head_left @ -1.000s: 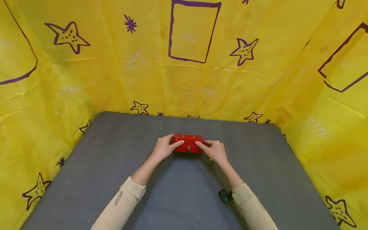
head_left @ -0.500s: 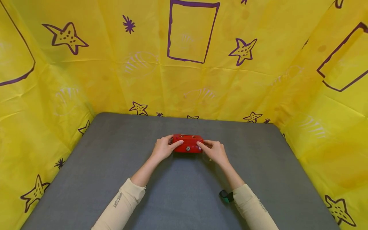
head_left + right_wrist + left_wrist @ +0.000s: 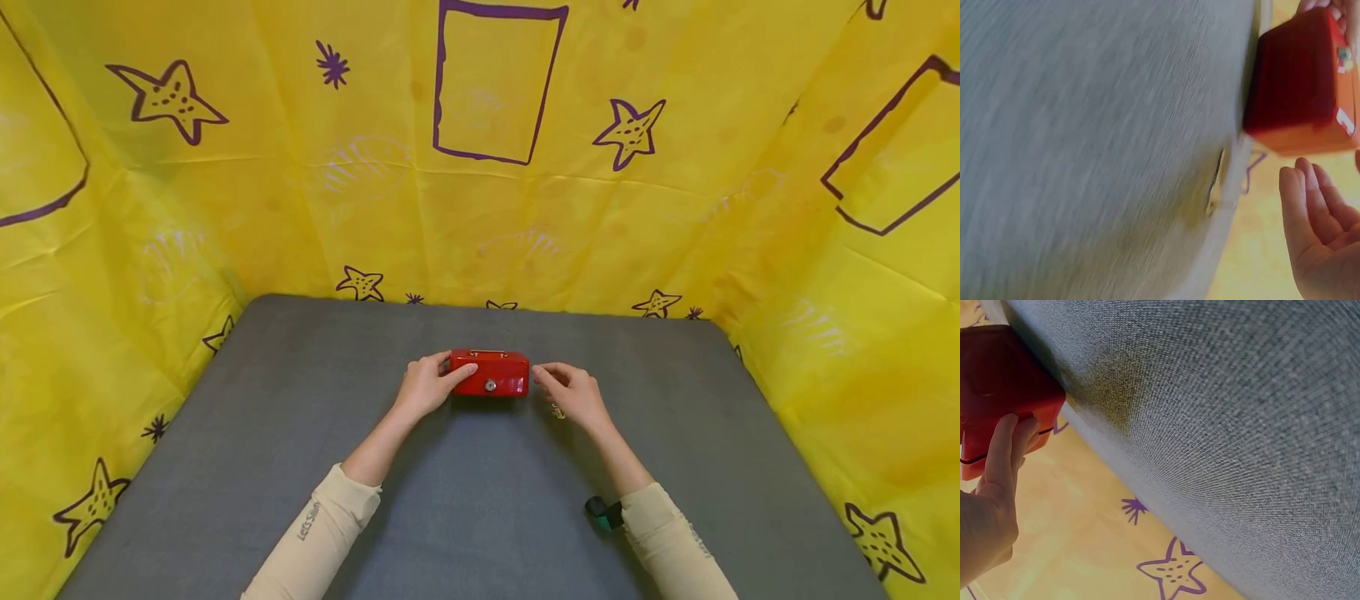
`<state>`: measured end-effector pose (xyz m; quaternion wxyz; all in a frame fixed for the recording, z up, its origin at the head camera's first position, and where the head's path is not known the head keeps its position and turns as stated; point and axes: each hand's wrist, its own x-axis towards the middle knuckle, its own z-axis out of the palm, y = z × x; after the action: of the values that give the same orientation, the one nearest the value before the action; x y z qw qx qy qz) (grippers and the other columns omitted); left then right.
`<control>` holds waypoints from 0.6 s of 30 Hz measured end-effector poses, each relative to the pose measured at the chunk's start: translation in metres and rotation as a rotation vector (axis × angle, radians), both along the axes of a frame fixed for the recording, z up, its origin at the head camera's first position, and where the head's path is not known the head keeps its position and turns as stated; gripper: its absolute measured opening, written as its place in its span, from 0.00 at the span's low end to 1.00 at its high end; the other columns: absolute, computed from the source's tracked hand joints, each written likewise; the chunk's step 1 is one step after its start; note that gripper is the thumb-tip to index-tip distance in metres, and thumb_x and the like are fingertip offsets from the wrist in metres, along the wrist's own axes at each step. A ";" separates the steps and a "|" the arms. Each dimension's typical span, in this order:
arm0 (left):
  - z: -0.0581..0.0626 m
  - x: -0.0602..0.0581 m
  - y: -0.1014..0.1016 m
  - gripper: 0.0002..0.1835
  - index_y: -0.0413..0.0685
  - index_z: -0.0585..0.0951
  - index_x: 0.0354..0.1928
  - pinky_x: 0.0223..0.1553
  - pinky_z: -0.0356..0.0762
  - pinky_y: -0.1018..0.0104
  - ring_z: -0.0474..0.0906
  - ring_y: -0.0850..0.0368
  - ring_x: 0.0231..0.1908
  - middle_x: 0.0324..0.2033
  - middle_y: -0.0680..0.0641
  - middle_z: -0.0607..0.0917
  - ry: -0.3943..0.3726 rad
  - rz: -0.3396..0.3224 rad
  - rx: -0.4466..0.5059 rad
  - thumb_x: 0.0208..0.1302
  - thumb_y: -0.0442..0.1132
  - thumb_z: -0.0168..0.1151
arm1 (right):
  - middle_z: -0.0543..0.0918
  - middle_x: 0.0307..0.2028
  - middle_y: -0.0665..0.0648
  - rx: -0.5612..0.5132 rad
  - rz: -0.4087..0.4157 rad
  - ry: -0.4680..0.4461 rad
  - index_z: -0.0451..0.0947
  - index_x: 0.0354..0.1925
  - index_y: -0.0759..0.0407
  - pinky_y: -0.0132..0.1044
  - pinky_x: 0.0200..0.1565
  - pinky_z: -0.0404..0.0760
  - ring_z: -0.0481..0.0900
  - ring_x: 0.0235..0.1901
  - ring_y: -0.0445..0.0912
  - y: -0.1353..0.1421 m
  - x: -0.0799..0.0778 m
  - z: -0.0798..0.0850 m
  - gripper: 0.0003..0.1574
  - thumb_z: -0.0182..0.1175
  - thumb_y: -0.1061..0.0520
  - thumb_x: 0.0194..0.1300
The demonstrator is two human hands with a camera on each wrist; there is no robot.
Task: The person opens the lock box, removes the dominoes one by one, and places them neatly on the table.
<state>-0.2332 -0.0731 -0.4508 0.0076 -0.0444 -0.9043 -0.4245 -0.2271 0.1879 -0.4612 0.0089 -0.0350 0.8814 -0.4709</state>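
Note:
A small red cash box (image 3: pixel 491 375) with a slim handle on its top and a round lock on its front stands on the grey table. My left hand (image 3: pixel 424 387) grips its left end, thumb across the front; in the left wrist view the fingers (image 3: pixel 1001 450) lie along the red side. Just off the right end is my right hand (image 3: pixel 577 397), its fingers loosely bent around nothing. The right wrist view shows a gap between those fingertips (image 3: pixel 1302 170) and the box. Under the right hand lies a small gold-coloured thing (image 3: pixel 558 412), partly hidden.
The grey table (image 3: pixel 480 517) carries a cloth-like surface. Yellow sheets (image 3: pixel 360 217) with purple drawings rise along its back and both sides. A dark band (image 3: pixel 604 513) with a green part sits at the right wrist, by the sleeve.
My right hand has let go of the box's right end and moved slightly right, uncovering more of the gold-coloured thing. The left hand keeps its grip.

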 end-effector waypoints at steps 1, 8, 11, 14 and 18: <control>0.000 0.000 0.000 0.34 0.36 0.76 0.61 0.51 0.78 0.51 0.81 0.43 0.49 0.52 0.36 0.82 -0.001 0.000 0.001 0.62 0.56 0.65 | 0.87 0.38 0.56 0.022 -0.005 0.016 0.84 0.48 0.56 0.39 0.37 0.83 0.86 0.33 0.52 0.004 0.000 -0.001 0.20 0.60 0.44 0.68; 0.003 -0.001 -0.001 0.35 0.35 0.76 0.61 0.50 0.79 0.52 0.81 0.43 0.50 0.53 0.35 0.82 -0.030 0.003 0.013 0.62 0.56 0.65 | 0.84 0.31 0.52 0.242 -0.007 0.072 0.84 0.39 0.58 0.38 0.35 0.77 0.80 0.31 0.46 0.030 -0.004 -0.009 0.09 0.65 0.53 0.63; 0.004 -0.001 -0.001 0.36 0.34 0.75 0.62 0.50 0.79 0.53 0.81 0.43 0.50 0.53 0.35 0.81 -0.045 0.004 0.022 0.62 0.56 0.65 | 0.81 0.27 0.51 0.306 0.007 0.051 0.83 0.34 0.59 0.38 0.33 0.74 0.76 0.28 0.45 0.035 -0.005 -0.012 0.08 0.66 0.54 0.61; 0.004 -0.001 0.000 0.36 0.34 0.75 0.61 0.50 0.79 0.53 0.81 0.43 0.50 0.53 0.34 0.81 -0.053 0.005 0.029 0.62 0.55 0.65 | 0.79 0.24 0.51 0.358 0.009 0.017 0.82 0.31 0.59 0.38 0.31 0.71 0.73 0.26 0.46 0.037 -0.005 -0.014 0.10 0.67 0.53 0.59; 0.005 -0.001 0.001 0.35 0.33 0.75 0.61 0.50 0.79 0.52 0.81 0.42 0.50 0.52 0.34 0.82 -0.060 0.010 0.028 0.62 0.55 0.65 | 0.78 0.23 0.51 0.398 -0.011 -0.037 0.81 0.29 0.59 0.38 0.29 0.71 0.73 0.26 0.46 0.036 -0.004 -0.014 0.13 0.68 0.50 0.58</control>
<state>-0.2340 -0.0716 -0.4456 -0.0166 -0.0270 -0.8982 -0.4384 -0.2309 0.2235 -0.4750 0.0292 -0.0194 0.9570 -0.2879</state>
